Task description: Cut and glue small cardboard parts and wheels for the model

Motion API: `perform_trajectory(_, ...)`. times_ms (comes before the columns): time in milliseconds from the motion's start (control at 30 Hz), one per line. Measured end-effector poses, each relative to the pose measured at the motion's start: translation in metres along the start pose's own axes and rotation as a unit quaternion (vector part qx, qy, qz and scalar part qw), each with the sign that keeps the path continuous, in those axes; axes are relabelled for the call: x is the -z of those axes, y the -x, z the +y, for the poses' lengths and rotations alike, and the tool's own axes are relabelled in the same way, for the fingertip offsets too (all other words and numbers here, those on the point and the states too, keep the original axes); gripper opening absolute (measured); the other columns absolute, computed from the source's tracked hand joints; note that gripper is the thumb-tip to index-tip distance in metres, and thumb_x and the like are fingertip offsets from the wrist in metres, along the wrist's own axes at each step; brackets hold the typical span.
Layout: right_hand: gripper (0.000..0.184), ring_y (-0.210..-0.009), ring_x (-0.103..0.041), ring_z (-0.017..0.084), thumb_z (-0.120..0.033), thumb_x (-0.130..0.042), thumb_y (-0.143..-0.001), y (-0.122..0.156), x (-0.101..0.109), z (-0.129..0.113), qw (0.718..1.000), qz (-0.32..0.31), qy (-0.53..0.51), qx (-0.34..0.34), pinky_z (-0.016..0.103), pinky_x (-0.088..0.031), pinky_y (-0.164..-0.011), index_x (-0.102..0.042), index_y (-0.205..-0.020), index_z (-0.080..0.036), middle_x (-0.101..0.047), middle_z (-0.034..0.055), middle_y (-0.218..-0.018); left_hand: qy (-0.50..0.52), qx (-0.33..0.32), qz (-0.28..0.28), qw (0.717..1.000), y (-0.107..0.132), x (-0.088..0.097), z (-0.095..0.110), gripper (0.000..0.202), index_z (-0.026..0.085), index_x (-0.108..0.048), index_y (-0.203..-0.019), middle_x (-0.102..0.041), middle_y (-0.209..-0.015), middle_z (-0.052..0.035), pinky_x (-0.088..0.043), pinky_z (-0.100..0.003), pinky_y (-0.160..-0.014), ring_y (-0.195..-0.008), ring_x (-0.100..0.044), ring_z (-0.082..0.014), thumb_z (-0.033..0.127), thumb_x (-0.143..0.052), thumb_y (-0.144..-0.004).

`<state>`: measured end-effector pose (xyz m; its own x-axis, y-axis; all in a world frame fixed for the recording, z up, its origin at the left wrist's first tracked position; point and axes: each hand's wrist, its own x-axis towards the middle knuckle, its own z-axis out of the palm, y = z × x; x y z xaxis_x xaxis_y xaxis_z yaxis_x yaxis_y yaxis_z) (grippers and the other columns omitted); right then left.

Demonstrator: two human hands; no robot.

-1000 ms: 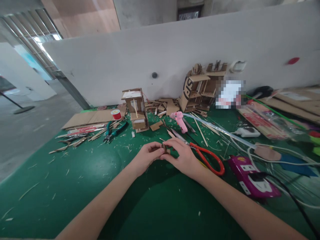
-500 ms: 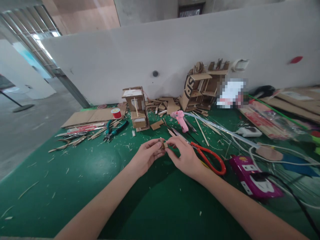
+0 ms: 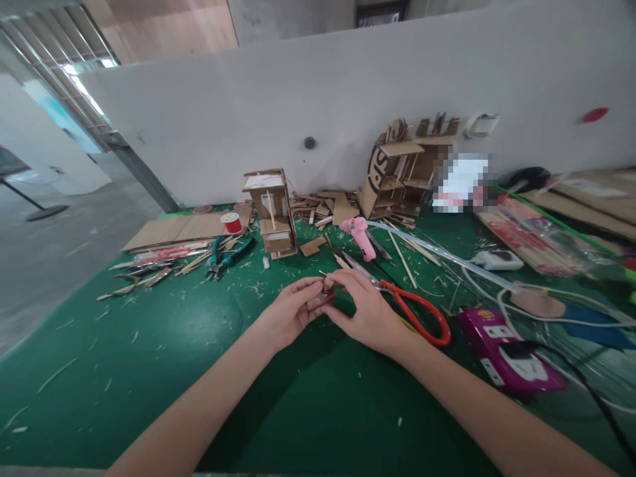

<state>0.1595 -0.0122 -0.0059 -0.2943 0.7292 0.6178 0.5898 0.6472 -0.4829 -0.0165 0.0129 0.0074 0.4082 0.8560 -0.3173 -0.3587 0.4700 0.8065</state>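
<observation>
Near the middle of the frame, a small rounded piece of brown cardboard (image 3: 328, 285) is pinched by the thumb and fingers of the bare left hand (image 3: 292, 309). Its right side is touched by the bent fingertips of the bare right hand (image 3: 365, 311); whether it is pinched there too cannot be told. It should be held softly so that it is not crushed, and only tiny turns should be given.

At the left, a clear plastic packet with red marks (image 3: 173, 253) is seen; what is inside cannot be told. Red thread seems to be wound on a small red spool with a white top (image 3: 232, 224). In the upper right, flat and round cardboard bits are set on top of an open brown cardboard shelf (image 3: 392, 184). At the far right, pale sticks seem to be kept in a shiny clear bag with red print (image 3: 527, 237).
</observation>
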Motion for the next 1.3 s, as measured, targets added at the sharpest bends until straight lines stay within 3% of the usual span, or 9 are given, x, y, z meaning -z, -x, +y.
perform_trajectory(167, 0.043, -0.118, -0.056, 0.029, -0.022, -0.065, -0.081, 0.001, -0.002, 0.002, 1.0, -0.008, 0.02, -0.011, 0.05, -0.05, -0.098, -0.05, -0.122, -0.022, -0.06, 0.0121, -0.119, 0.039, 0.02, -0.027, 0.999, 0.002, -0.003, -0.005, 0.02, 0.013, -0.07, -0.094, -0.068, -0.08, -0.003, -0.053, -0.019, -0.068, -0.063, -0.059, -0.006, 0.024, -0.075, -0.078)
perform_trajectory(300, 0.041, -0.115, -0.057, 0.028, -0.019, -0.063, -0.08, 0.002, -0.002, 0.002, 1.0, -0.003, 0.019, -0.023, 0.047, -0.052, -0.095, -0.051, -0.119, -0.022, -0.06, 0.0117, -0.117, 0.063, 0.018, -0.033, 0.997, 0.004, -0.007, -0.007, 0.018, 0.012, -0.069, -0.09, -0.064, -0.074, 0.0001, -0.051, -0.018, -0.065, -0.056, -0.051, -0.0031, 0.022, -0.076, -0.076)
perform_trajectory(467, 0.041, -0.107, -0.061, 0.027, -0.012, -0.059, -0.076, 0.002, -0.003, 0.003, 1.0, 0.008, 0.006, -0.024, 0.043, -0.054, -0.09, -0.052, -0.115, -0.021, -0.062, 0.0105, -0.11, 0.055, 0.021, -0.02, 0.998, 0.004, -0.009, -0.008, 0.018, 0.012, -0.068, -0.091, -0.064, -0.072, 0.0004, -0.051, -0.019, -0.067, -0.058, -0.054, -0.0041, 0.021, -0.076, -0.077)
perform_trajectory(767, 0.033, -0.099, -0.064, 0.024, -0.014, -0.059, -0.08, 0.001, -0.004, 0.002, 1.0, 0.01, -0.017, -0.022, 0.041, -0.056, -0.083, -0.053, -0.113, -0.02, -0.064, 0.0103, -0.106, 0.049, 0.016, -0.016, 0.999, 0.005, -0.012, -0.007, 0.017, 0.011, -0.067, -0.092, -0.065, -0.072, 0.0, -0.053, -0.017, -0.066, -0.059, -0.058, -0.0046, 0.02, -0.074, -0.079)
perform_trajectory(1300, 0.034, -0.098, -0.064, 0.024, -0.012, -0.059, -0.079, 0.002, -0.005, 0.005, 1.0, 0.01, -0.017, -0.018, 0.039, -0.056, -0.081, -0.053, -0.111, -0.019, -0.063, 0.0106, -0.106, 0.057, 0.007, -0.025, 0.998, 0.004, -0.011, -0.01, 0.011, 0.011, -0.068, -0.089, -0.064, -0.069, -0.0001, -0.052, -0.015, -0.063, -0.056, -0.056, -0.0041, 0.017, -0.071, -0.081)
